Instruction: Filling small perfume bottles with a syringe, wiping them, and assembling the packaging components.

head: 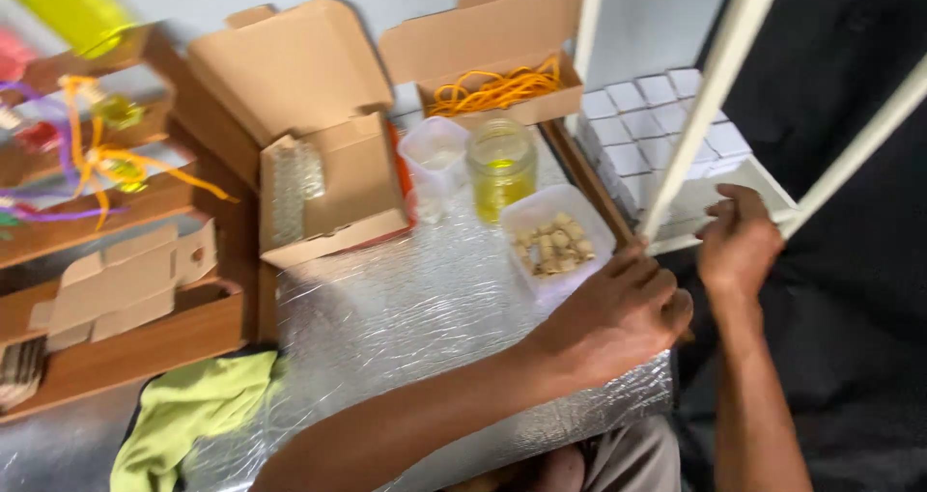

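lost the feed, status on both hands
Left hand fisted at foil table edge beside cork tub. Right hand at white rack. Grip unclear.

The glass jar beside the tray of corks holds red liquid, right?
Not quite. In the head view the glass jar stands beside the tray of corks, as said, but its liquid is yellow, not red.

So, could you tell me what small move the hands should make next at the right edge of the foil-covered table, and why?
Probably bring the left hand a little forward to the tub of corks, since that tub sits just beyond its knuckles. The hand rests closed at the edge of the foil-covered table and seems to hold nothing. The right hand is busy at the white frame, so it may best stay put.
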